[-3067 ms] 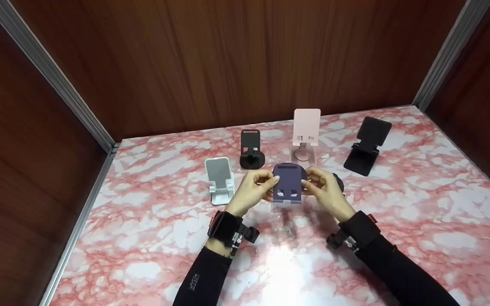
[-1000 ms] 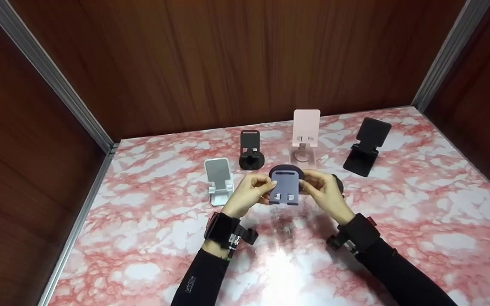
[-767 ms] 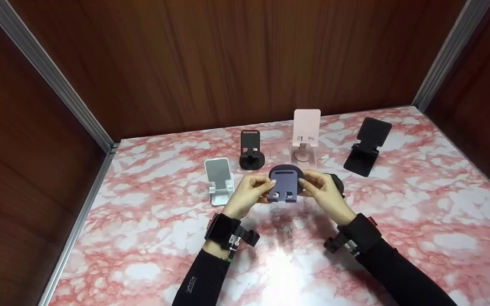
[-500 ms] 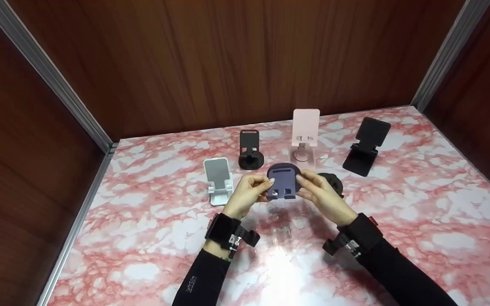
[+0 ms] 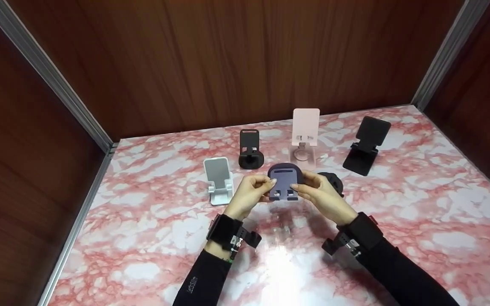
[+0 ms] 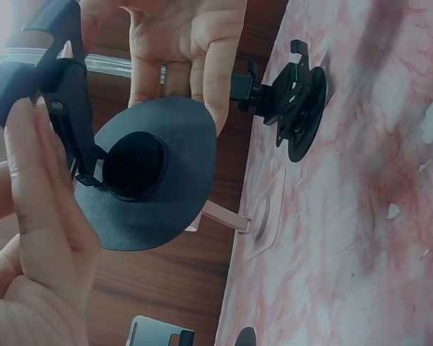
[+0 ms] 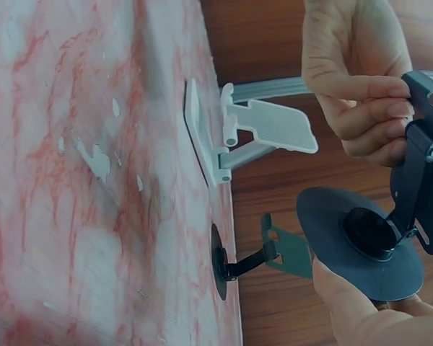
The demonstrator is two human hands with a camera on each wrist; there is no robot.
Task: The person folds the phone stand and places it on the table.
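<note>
Above the table, a purple phone stand [image 5: 284,178] is held up between both hands. My left hand [image 5: 245,197] pinches the left edge of its plate, thumb in front. My right hand [image 5: 326,197] grips it from the right, its thumb on the lower front of the plate and its other fingers behind. The stand's round base [image 6: 191,176] shows in the left wrist view, joined to the plate by a hinged arm. In the right wrist view, the right hand [image 7: 368,313] holds that base while the left hand [image 7: 361,94] has its fingertips at the plate's lip.
A white phone stand [image 5: 217,174] stands left of the hands. Behind are a black round-based stand [image 5: 249,140], a pink stand [image 5: 306,125] and a black stand [image 5: 373,131]. A dark object [image 5: 334,182] is partly hidden by the right hand. Wood-patterned walls [image 5: 228,63] enclose the table.
The purple stand's plate has tilted, and more of the round base shows behind its top. My right thumb has moved from the plate's side onto its front. The other stands have stayed put.
</note>
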